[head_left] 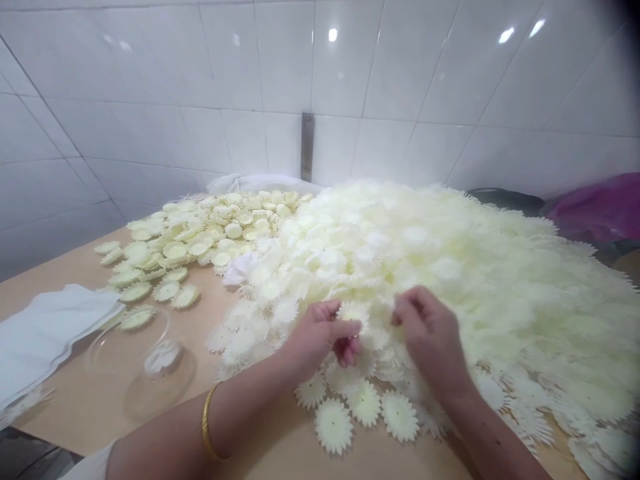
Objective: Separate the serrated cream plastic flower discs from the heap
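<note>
A large heap of pale cream fabric flower petals covers the right half of the wooden table. My left hand and my right hand meet at the heap's front edge. Both pinch one petal piece between thumb and fingers. A gold bangle sits on my left wrist. Loose petals lie flat just below my hands.
A second, yellower pile of assembled flower discs lies at the back left. A clear glass bowl and a white cloth sit at the left. A purple bag is at the far right, beside the white tiled wall.
</note>
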`<action>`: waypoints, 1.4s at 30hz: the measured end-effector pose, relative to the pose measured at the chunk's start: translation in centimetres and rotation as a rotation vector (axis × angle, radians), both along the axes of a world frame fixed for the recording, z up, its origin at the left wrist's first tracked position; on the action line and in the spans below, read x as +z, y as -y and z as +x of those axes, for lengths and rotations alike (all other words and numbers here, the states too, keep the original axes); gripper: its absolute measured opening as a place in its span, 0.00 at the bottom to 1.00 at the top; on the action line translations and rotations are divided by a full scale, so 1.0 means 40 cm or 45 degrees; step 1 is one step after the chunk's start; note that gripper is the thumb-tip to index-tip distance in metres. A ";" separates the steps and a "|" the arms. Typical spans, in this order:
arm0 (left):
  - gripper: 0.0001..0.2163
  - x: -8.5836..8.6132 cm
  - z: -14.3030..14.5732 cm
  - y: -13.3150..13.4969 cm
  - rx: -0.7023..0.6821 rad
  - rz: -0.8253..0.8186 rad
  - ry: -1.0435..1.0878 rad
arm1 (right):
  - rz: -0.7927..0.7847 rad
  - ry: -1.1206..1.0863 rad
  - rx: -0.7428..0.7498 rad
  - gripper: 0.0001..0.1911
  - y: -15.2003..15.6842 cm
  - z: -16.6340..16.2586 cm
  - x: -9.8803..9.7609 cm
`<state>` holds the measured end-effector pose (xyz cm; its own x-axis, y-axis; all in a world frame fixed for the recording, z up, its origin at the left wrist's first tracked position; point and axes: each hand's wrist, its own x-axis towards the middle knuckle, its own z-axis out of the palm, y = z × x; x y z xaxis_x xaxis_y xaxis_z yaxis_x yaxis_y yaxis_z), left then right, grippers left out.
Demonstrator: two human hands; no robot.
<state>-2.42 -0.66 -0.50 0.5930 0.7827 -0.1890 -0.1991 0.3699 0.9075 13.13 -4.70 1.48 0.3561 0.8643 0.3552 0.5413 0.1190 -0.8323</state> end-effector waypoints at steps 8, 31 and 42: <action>0.13 -0.005 0.006 -0.003 0.115 -0.065 -0.073 | 0.169 0.165 -0.119 0.11 -0.003 0.025 0.008; 0.25 -0.011 0.019 0.019 0.087 0.179 -0.237 | 0.253 1.163 0.408 0.09 0.015 -0.044 -0.026; 0.26 0.003 0.019 0.023 0.142 0.091 -0.192 | 0.288 1.227 0.449 0.10 0.022 -0.054 -0.024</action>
<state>-1.65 -1.59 -0.38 0.4711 0.8566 -0.2105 -0.0948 0.2865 0.9534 10.96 -5.59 0.51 -0.4221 0.7421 0.5207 0.8672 0.4980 -0.0067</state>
